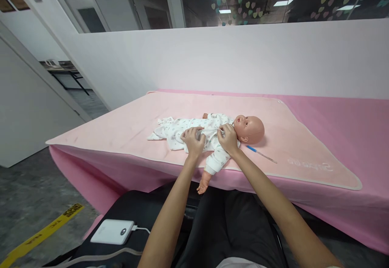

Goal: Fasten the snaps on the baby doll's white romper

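A baby doll [249, 130] lies on its back, its head to the right, dressed in a white printed outfit [179, 132]. Over its chest, a thin white cord or strip [210, 130] runs between my two hands. My left hand [194, 139] has its fingers curled and pinched at the strip's left end, above the doll's belly. Close to the doll's chin, my right hand [227, 137] pinches the other end. One doll arm [205, 181] hangs over the table's near edge, between my forearms. Whether the strip is attached to the outfit is too small to tell.
A thin rod with a blue end [257, 151] lies beside the doll's head on a pale pink mat [304, 146]. Beneath is a bright pink tablecloth [358, 138]. A white wall panel [243, 61] stands behind. A white power bank [112, 231] with a cable rests at lower left.
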### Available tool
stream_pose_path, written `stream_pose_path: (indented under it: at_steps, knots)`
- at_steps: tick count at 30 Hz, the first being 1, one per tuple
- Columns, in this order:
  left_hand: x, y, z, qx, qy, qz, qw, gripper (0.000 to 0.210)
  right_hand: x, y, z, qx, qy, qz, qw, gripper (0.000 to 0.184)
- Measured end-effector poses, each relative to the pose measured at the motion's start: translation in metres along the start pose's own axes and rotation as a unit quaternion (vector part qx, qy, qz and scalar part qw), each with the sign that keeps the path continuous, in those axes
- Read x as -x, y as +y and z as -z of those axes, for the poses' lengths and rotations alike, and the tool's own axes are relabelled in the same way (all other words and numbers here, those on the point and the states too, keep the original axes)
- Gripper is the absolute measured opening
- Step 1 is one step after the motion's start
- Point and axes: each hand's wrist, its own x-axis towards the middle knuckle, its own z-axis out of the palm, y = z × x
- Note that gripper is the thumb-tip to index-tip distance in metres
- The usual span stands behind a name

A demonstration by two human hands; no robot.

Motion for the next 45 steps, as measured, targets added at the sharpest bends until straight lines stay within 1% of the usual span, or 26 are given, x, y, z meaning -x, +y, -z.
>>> stream_pose_path:
  at_steps: [8, 18, 24, 31, 45]
  knots:
    - [-0.0005, 0.0017, -0.0006, -0.024, 0.000, 0.008, 1.000, 0.014, 0.0003, 0.0013, -0.0007, 0.001, -0.004, -0.004, 1.000, 0.012]
    - [-0.0001, -0.0007, -0.0028, -0.025, 0.020, 0.001, 0.999, 0.010, -0.0003, 0.0016, -0.0007, 0.002, -0.002, 0.002, 1.000, 0.013]
    - [0.0010, 0.0000, -0.0039, -0.046, -0.013, -0.032, 0.998, 0.017, 0.0002, 0.0029, -0.0022, 0.011, 0.003, 0.008, 1.000, 0.013]
    - [0.0003, 0.0021, -0.0013, -0.029, -0.010, 0.008, 0.999, 0.016, 0.0001, 0.0007, 0.0003, 0.007, -0.002, 0.003, 1.000, 0.013]
    - [-0.0001, 0.0024, -0.0012, -0.033, 0.008, 0.013, 0.999, 0.013, 0.0000, 0.0023, -0.0007, 0.012, 0.001, 0.005, 1.000, 0.013]
